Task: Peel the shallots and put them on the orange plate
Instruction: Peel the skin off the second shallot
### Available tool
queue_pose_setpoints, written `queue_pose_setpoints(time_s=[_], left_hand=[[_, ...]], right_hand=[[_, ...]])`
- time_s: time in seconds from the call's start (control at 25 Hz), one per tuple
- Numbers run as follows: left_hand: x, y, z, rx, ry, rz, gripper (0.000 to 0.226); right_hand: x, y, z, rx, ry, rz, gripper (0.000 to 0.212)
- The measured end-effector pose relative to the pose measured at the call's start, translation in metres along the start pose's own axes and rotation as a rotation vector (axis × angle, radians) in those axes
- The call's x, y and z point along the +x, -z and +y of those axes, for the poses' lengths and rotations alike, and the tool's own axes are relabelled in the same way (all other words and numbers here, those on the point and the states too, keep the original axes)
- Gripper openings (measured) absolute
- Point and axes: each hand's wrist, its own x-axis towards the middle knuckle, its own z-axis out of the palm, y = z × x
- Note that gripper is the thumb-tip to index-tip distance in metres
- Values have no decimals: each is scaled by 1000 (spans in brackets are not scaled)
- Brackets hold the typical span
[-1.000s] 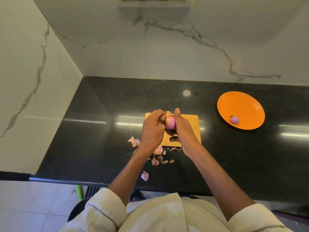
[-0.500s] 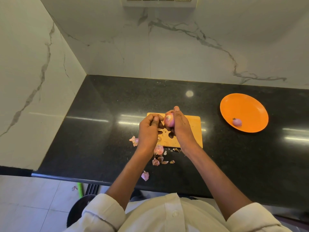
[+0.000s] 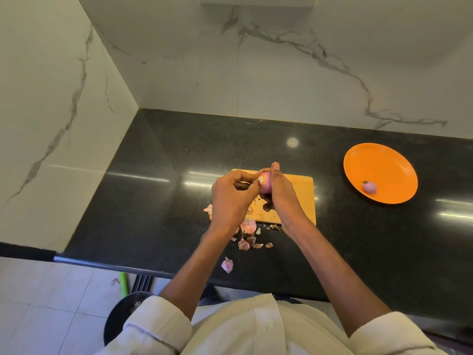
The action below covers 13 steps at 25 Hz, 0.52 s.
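My right hand (image 3: pixel 282 198) grips a pink shallot (image 3: pixel 266 183) above the wooden cutting board (image 3: pixel 303 198), thumb pointing up along its side. My left hand (image 3: pixel 231 198) is curled around what looks like a small dark-handled knife (image 3: pixel 242 186), its tip at the shallot's pale root end. The shallot is partly hidden by both hands. The orange plate (image 3: pixel 378 165) sits to the right on the black counter, and one peeled shallot (image 3: pixel 369 187) lies on its near side.
Loose pink and brown skins (image 3: pixel 248 226) lie on the counter (image 3: pixel 153 201) below the board, with one larger piece (image 3: pixel 227 265) near the front edge. Marble walls close the left and back. A dark bin (image 3: pixel 120 321) stands on the floor below.
My left hand drew back from the shallot's top, and its fingers are now at the root end. My right hand and the shallot stayed over the board.
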Motion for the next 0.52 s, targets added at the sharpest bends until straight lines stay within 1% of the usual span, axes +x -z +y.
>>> queue_pose_setpoints(time_s=[0.12,0.24,0.44,0.52], left_hand=[[5,2,-1,8,25,-31,7],[8,-1,-1,26,-10,-64,10],[4,-1,0,148,-87,-4,12],[7,-2,2,176,-114,8,11]], right_hand=[[0,0,1,-35,-5,-19,56],[3,3,2,-65,-7,-37,63],[9,5,5,-78,-1,-30,73],[11,5,5,-82,33,-30,73]])
